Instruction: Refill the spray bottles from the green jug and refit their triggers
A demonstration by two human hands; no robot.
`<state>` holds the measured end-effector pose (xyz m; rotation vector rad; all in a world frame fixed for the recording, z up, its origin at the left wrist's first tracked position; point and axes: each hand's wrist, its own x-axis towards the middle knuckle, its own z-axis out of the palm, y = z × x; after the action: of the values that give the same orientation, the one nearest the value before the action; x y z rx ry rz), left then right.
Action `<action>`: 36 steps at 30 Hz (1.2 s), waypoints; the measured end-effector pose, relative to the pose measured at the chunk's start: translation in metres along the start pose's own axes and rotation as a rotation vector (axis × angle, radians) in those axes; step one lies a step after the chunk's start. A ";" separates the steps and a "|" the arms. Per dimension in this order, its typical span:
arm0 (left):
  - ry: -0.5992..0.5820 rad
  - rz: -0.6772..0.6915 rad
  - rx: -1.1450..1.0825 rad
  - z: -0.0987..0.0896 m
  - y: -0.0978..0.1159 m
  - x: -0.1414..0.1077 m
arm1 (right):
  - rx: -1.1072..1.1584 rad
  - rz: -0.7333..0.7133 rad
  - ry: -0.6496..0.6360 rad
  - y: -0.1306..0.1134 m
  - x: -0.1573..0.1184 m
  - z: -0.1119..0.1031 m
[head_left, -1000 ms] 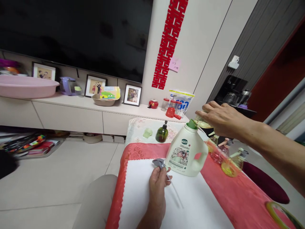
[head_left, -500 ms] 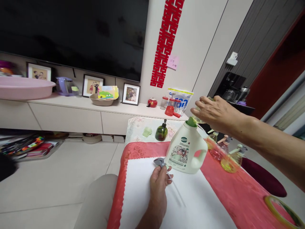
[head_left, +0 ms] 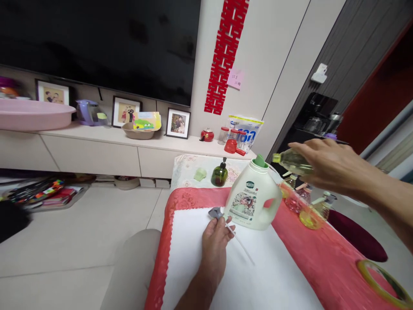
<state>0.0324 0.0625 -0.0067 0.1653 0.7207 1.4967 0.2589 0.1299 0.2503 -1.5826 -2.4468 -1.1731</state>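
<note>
My left hand (head_left: 217, 241) grips a grey pump head (head_left: 215, 212) with a long thin tube, over the white sheet on the table. My right hand (head_left: 325, 161) is wrapped round a small clear bottle (head_left: 293, 161), tilted nearly level, its yellowish neck pointing left. That neck is just right of the open mouth of a large pale green jug (head_left: 253, 198), apart from it. Something green (head_left: 259, 161) sticks up in the jug's mouth. Behind the jug, to the left, stand a dark green pump bottle (head_left: 220, 173) and a light green cap (head_left: 200, 174).
Several pump bottles (head_left: 310, 215) line the red cloth's right side. A tape roll (head_left: 382, 282) lies at the lower right. Behind the table, a low cabinet (head_left: 93, 150) holds picture frames, a pink basin (head_left: 35, 115), red-lidded jars and a bag (head_left: 248, 127).
My right hand has moved right and slightly down, carrying the bottle away from over the jug's mouth; the bottle now shows clearly. My left hand keeps its grip, almost unmoved.
</note>
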 end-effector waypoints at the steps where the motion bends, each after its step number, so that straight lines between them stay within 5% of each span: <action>1: 0.000 0.002 -0.024 0.001 0.001 0.000 | 0.065 0.022 -0.008 0.000 -0.014 0.003; 6: 0.017 0.007 -0.140 0.001 0.009 0.004 | 0.579 0.017 0.003 -0.048 -0.099 0.029; 10: 0.049 0.047 -0.183 0.001 0.015 0.009 | 0.655 0.042 -0.074 -0.107 -0.159 0.063; 14: 0.061 0.070 -0.185 0.002 0.018 0.010 | 0.692 0.110 -0.153 -0.144 -0.191 0.087; 36: -0.212 0.063 0.012 0.009 -0.003 -0.014 | 0.865 0.200 0.063 -0.216 -0.154 0.081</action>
<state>0.0405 0.0523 0.0035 0.3529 0.5583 1.5086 0.1957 0.0098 0.0084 -1.3969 -2.1840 -0.0712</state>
